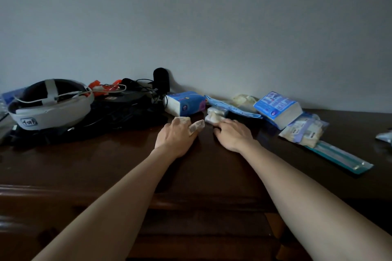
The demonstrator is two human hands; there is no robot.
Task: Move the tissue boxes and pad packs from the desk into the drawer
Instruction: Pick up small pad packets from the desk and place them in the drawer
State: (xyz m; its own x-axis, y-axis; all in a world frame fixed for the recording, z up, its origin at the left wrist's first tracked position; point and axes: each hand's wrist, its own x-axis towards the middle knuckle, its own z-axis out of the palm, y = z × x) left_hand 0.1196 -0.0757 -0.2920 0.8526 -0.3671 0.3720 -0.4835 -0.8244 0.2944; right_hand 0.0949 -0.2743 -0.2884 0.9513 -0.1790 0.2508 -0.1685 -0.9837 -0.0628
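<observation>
My left hand [176, 135] lies palm down on the dark wooden desk [106, 161], with a small wrapped pad pack [196, 126] pinched between its fingers. My right hand [232, 133] is beside it, fingers curled onto a small stack of white pad packs [214, 115]. Just behind the hands lies a blue and white tissue box [184, 103]. A second tissue pack [277, 108] leans at the right on a clear bag of pads [303, 131]. A flat blue pack [233, 107] lies between the two tissue boxes.
A white and black headset [48, 104] sits at the left on a heap of black cables [123, 112], with a black microphone [161, 79] by the wall. A long teal packet [341, 158] lies at the right. The drawer fronts [201, 229] are below the desk edge.
</observation>
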